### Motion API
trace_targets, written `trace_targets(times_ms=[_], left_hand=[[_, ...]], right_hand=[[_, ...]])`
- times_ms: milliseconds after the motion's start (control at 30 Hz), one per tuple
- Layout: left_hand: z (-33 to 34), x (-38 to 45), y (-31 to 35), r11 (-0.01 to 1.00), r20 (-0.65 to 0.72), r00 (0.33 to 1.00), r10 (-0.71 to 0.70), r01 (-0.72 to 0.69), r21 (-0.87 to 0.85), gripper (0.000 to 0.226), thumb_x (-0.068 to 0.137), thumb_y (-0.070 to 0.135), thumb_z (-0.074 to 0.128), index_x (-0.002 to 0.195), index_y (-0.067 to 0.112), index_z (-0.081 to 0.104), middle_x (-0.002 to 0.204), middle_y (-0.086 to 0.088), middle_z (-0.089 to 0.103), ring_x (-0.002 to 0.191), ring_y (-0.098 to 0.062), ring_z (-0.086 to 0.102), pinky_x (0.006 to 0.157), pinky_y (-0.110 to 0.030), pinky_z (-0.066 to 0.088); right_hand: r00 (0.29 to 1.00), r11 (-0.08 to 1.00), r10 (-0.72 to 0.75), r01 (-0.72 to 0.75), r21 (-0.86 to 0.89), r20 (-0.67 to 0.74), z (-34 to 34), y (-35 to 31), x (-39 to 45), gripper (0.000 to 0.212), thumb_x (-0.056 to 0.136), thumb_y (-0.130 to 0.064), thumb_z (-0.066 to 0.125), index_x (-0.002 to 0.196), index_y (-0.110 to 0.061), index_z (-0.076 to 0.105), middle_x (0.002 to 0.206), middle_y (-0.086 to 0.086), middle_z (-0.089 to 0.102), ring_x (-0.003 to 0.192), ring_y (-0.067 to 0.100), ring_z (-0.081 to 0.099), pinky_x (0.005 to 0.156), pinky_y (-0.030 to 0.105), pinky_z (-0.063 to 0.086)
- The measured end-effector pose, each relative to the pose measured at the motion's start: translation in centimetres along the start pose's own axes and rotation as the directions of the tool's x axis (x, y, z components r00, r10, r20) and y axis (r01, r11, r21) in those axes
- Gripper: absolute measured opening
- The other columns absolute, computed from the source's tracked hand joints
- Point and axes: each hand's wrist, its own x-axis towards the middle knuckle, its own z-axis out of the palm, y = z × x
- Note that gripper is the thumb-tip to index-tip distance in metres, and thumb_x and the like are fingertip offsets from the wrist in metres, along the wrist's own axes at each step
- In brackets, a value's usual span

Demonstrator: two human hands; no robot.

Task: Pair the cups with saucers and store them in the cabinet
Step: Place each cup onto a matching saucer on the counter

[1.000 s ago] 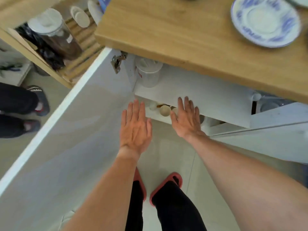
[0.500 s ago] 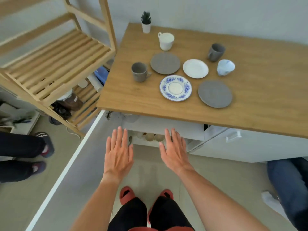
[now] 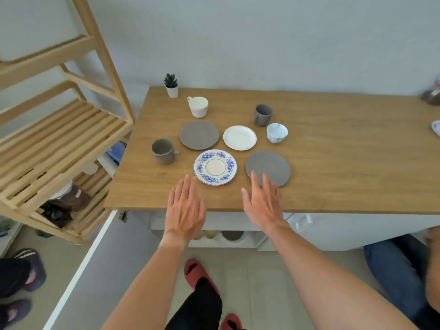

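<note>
The blue-flowered saucer [image 3: 215,167] lies on the tabletop [image 3: 333,163] just beyond and between both hands; its matching cup [image 3: 276,132] sits farther back right (nearer the right hand [image 3: 263,203]). Left hand [image 3: 185,210] and right are flat-open, each grip empty.

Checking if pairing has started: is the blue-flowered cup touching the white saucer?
Apart. The head view shows a strip of bare wood between the blue-flowered cup and the white saucer; the cup stands on the countertop beside it.
</note>
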Motion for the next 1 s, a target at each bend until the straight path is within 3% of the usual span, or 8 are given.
trace_targets(times_ms=[100, 233, 400, 500, 600, 700, 833, 1000], left_hand=[[0.7, 3.8, 0.0, 0.997, 0.031, 0.997, 0.075, -0.075, 0.015, 0.064, 0.093, 0.042, 0.021, 0.14, 0.008, 0.048, 0.149, -0.017, 0.045, 0.133, -0.034, 0.048, 0.106, -0.046, 0.041], [2.1, 9.2, 0.1, 0.993, 0.059, 0.992, 0.115, -0.117, 0.024, 0.059, 0.092, 0.043, 0.026, 0.134, 0.01, 0.052, 0.145, -0.017, 0.049, 0.126, -0.034, 0.052, 0.101, -0.045, 0.046], [1.9, 15.6, 0.5, 0.993, -0.141, 0.988, 0.059, -0.043, 0.112, 0.048, 0.086, 0.024, 0.056, 0.13, 0.006, 0.052, 0.151, -0.024, 0.038, 0.14, -0.042, 0.034, 0.113, -0.052, 0.028], [1.2, 17.1, -0.9, 0.979, -0.129, 0.982, -0.136, 0.154, 0.136, 0.063, 0.077, 0.019, 0.058, 0.137, 0.005, 0.045, 0.155, -0.026, 0.029, 0.145, -0.045, 0.022, 0.115, -0.054, 0.015], [0.8, 17.3, -3.5, 0.916, -0.083, 0.932, -0.352, 0.362, 0.172, 0.066, 0.071, 0.017, 0.061, 0.133, 0.003, 0.043, 0.153, -0.032, 0.026, 0.143, -0.05, 0.019, 0.113, -0.06, 0.017], [0.6, 17.8, -5.3, 0.867, -0.021, 0.888, -0.459, 0.453, 0.207, 0.066, 0.074, 0.022, 0.062, 0.135, 0.012, 0.039, 0.151, -0.028, 0.026, 0.137, -0.049, 0.024, 0.104, -0.063, 0.029], [0.0, 19.2, -5.4, 0.883, -0.056, 0.889, -0.455, 0.458, 0.097, 0.055, 0.071, 0.017, 0.069, 0.121, 0.015, 0.044, 0.125, -0.024, 0.039, 0.109, -0.044, 0.04, 0.079, -0.054, 0.044], [-0.3, 21.2, -4.6, 0.951, -0.174, 0.935, -0.308, 0.295, -0.095, 0.07, 0.068, 0.021, 0.069, 0.131, 0.003, 0.042, 0.117, -0.022, 0.051, 0.101, -0.043, 0.046, 0.079, -0.051, 0.046]], right_hand=[[0.998, 0.997, 0.069, -0.07, 0.021, 0.01, -0.2, 0.5, 3.4, 0.061, 0.103, -0.044, 0.035, 0.156, -0.017, 0.021, 0.16, 0.02, 0.022, 0.145, 0.035, 0.026, 0.117, 0.048, 0.023], [0.971, 0.97, 0.235, -0.237, 0.045, 0.055, 0.0, 1.5, 7.7, 0.062, 0.103, -0.043, 0.036, 0.156, -0.017, 0.018, 0.162, 0.021, 0.016, 0.148, 0.036, 0.019, 0.119, 0.048, 0.017], [0.911, 0.916, 0.402, -0.401, -0.025, 0.092, 1.0, 3.5, 11.6, 0.066, 0.099, -0.048, 0.04, 0.155, -0.021, 0.018, 0.162, 0.022, 0.01, 0.148, 0.04, 0.013, 0.119, 0.055, 0.018], [0.87, 0.883, 0.469, -0.467, -0.047, 0.15, 1.7, 3.8, 12.5, 0.071, 0.097, -0.055, 0.041, 0.156, -0.026, 0.013, 0.162, 0.021, 0.001, 0.149, 0.042, 0.005, 0.118, 0.059, 0.015], [0.867, 0.875, 0.484, -0.483, -0.036, 0.121, 2.3, 3.7, 12.8, 0.073, 0.095, -0.058, 0.042, 0.156, -0.028, 0.015, 0.161, 0.02, 0.005, 0.147, 0.042, 0.006, 0.117, 0.057, 0.019], [0.889, 0.892, 0.452, -0.45, -0.046, 0.076, 2.5, 3.9, 13.1, 0.073, 0.092, -0.063, 0.043, 0.154, -0.03, 0.02, 0.158, 0.018, 0.013, 0.143, 0.039, 0.015, 0.114, 0.052, 0.025], [0.915, 0.913, 0.404, -0.404, -0.052, 0.008, 2.7, 4.8, 13.5, 0.074, 0.087, -0.068, 0.047, 0.149, -0.031, 0.032, 0.148, 0.015, 0.027, 0.13, 0.035, 0.031, 0.105, 0.047, 0.035], [0.948, 0.948, 0.317, -0.317, -0.008, -0.008, 2.7, 6.3, 14.0, 0.07, 0.086, -0.06, 0.055, 0.148, -0.03, 0.038, 0.141, 0.015, 0.033, 0.125, 0.033, 0.037, 0.104, 0.046, 0.037]])
